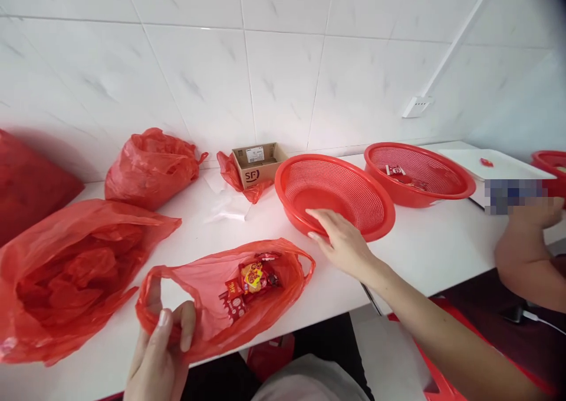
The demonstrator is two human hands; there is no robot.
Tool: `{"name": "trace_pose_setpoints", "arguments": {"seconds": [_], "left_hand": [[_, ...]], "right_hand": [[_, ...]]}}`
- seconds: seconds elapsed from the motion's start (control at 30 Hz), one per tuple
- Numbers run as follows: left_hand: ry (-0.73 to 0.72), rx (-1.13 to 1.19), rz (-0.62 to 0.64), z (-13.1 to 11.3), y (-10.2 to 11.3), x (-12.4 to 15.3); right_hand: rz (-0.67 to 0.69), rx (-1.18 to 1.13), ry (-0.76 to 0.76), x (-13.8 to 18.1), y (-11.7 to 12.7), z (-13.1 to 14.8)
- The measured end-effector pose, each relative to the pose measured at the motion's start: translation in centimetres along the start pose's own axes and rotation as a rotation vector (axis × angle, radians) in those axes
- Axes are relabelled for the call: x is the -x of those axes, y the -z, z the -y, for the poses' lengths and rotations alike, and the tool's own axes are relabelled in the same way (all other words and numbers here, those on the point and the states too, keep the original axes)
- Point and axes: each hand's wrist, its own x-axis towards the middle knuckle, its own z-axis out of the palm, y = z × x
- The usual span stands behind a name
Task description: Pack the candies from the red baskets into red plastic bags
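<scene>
Left hand [165, 339]: fingers and thumb curled closed around the near handle loop of a red plastic bag [206, 286], which lies with its mouth spread at the front of the white table [435, 239]. Several small snack packets [254, 277], mostly red, one with a yellow print, sit inside toward the bag's right part. Right hand [340, 242]: open, fingers extended, thumb held apart, at the near rim of a red basket [354, 194]; cannot tell whether it bears on the rim. No packets visible in the part of this basket that shows. Second basket [402, 196] just right of it, with a few packets [395, 170] inside. Behind and left of the first basket: open cardboard box [252, 174] marked SF, red plastic around its base. To the left, an open-mouthed bag [141, 213] near the front and a bulky bag [150, 168] toward the wall [283, 82]. Far right: a white tray [513, 165] bearing one small red packet [486, 162], a co-worker's arm [524, 253] in front of it.
</scene>
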Motion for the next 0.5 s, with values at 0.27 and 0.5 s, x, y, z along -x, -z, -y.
{"name": "trace_pose_setpoints", "arguments": {"seconds": [0.27, 0.5], "left_hand": [[-0.103, 0.056, -0.086, 0.2, 2.8, -0.3], [-0.248, -0.141, -0.109, -6.6, 2.1, -3.8]], "right_hand": [[0.166, -0.44, -0.101, 3.3, -3.5, 2.0], [0.124, -0.964, -0.287, -2.7, 5.9, 0.4]]}}
